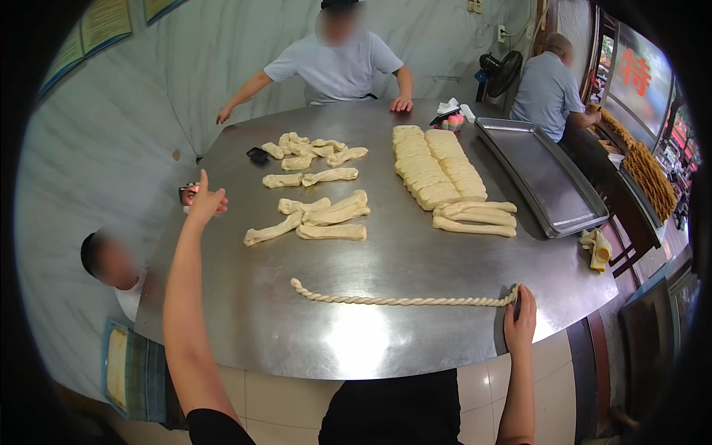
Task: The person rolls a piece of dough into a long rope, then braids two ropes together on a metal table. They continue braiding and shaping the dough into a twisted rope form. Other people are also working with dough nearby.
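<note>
A long twisted rope of dough [400,301] lies across the near part of the steel table [245,334]. Its right end is between the fingers of my right hand [522,317]; its left end rests on the metal. My left hand [206,203] is raised over the table's left side, index finger extended, near a phone [189,194], and holds no dough. Short dough pieces [331,214] lie in loose groups at left centre. Rows of cut dough [436,167] stand side by side at right centre, with several smooth dough strips [475,219] just below them.
An empty metal tray [542,175] lies at the right, near a cloth glove [598,249]. A small black object [257,155] sits at the left. One person stands across the table, another is low at the left. Beyond are a fan [500,72], a third person and heaped brown twists [648,172].
</note>
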{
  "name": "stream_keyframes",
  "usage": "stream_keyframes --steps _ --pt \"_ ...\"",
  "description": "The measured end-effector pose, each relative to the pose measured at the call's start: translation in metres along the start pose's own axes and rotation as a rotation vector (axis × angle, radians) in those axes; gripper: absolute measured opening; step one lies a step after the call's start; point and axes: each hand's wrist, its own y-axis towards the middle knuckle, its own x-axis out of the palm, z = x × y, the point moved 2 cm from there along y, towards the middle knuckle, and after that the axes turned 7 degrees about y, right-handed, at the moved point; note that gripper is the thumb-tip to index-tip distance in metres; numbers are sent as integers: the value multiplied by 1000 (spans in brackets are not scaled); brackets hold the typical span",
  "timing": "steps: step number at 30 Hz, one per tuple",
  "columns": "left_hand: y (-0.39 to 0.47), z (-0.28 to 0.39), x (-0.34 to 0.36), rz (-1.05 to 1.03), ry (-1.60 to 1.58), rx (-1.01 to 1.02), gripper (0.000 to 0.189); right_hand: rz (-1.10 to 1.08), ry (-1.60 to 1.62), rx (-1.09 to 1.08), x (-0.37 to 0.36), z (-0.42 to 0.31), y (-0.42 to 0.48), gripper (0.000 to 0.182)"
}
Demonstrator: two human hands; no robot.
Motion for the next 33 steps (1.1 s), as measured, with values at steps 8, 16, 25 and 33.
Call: stream_keyframes --steps 8,16,25,33 --pt "24 -35 -3 -23 273 -135 103 9 -22 8 -3 1 -2 54" --pt "16 -139 -145 377 136 -523 89 16 -5 -6 3 2 -4 53" --pt "-104 -48 36 -96 541 645 46 -105 -37 -119 -8 -4 11 58" --pt "-216 3 122 -496 929 884 42 -309 -55 -200 -24 3 39 33"
